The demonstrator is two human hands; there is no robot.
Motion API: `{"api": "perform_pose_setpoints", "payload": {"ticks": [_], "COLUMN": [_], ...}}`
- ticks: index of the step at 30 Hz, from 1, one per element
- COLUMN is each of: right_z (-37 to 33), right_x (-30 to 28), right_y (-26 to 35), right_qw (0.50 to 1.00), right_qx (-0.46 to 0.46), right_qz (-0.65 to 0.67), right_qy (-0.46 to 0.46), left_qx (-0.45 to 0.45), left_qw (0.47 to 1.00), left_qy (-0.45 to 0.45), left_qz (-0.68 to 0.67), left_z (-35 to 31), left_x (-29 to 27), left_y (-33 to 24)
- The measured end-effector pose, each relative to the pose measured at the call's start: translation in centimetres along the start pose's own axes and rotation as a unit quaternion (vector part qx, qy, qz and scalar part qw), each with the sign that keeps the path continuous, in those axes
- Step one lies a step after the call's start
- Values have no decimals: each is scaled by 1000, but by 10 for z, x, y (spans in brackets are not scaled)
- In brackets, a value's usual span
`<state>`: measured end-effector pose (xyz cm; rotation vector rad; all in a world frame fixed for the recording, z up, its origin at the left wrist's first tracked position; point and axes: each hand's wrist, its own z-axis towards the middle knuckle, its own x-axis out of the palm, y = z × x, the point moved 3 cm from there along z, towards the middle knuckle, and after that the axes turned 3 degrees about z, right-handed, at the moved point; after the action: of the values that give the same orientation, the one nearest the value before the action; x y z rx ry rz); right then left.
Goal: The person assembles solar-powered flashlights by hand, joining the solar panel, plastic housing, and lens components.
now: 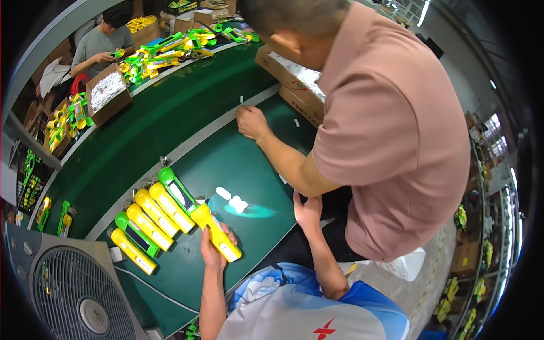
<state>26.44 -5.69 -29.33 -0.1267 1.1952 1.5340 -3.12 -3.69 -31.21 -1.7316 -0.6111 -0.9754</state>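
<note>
My left hand (213, 249) is wrapped round a yellow flashlight (220, 233), its wide head pointing away from me over the green table (192, 277). Beyond it lie a white oval shape (224, 193) and a bright cross-shaped white spot (238, 204), beside a pale patch of light. To the left is a slanted row of several flashlights (156, 212), some showing yellow sides and some green. My right hand (307, 211) is raised by the table edge, close to the co-worker's elbow, which partly hides its fingertips. Its thumb stands apart, and I see nothing held.
A co-worker in a pink shirt (391, 130) leans in from the right, one hand (251, 122) on the table. A fan (79, 289) stands at lower left. Behind a curved green belt (153, 113) another person (105, 45) sits near piled flashlights (164, 54) and boxes.
</note>
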Motion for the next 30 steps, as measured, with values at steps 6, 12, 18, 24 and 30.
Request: {"api": "perform_pose_setpoints", "payload": {"ticks": [6,12,18,24,30], "right_z": [22,60,177,240,280], "right_x": [1,-1,-62,-84,-41], "right_y": [-24,-25,-105,-169,-204], "right_qw": [999,998,990,968,904], "right_qx": [15,3,50,209,188], "right_qz": [-8,11,-71,-72,-263], "right_qy": [52,63,-109,114,278], "left_qx": [5,-4,3,-1,3], "left_qw": [998,998,1000,999,997], "left_qy": [-2,-21,-6,-12,-2], "left_qz": [57,59,29,48,76], "left_z": [-1,0,1,4,5], "left_x": [0,-2,-3,-2,-3], "left_y": [0,1,0,1,0]}}
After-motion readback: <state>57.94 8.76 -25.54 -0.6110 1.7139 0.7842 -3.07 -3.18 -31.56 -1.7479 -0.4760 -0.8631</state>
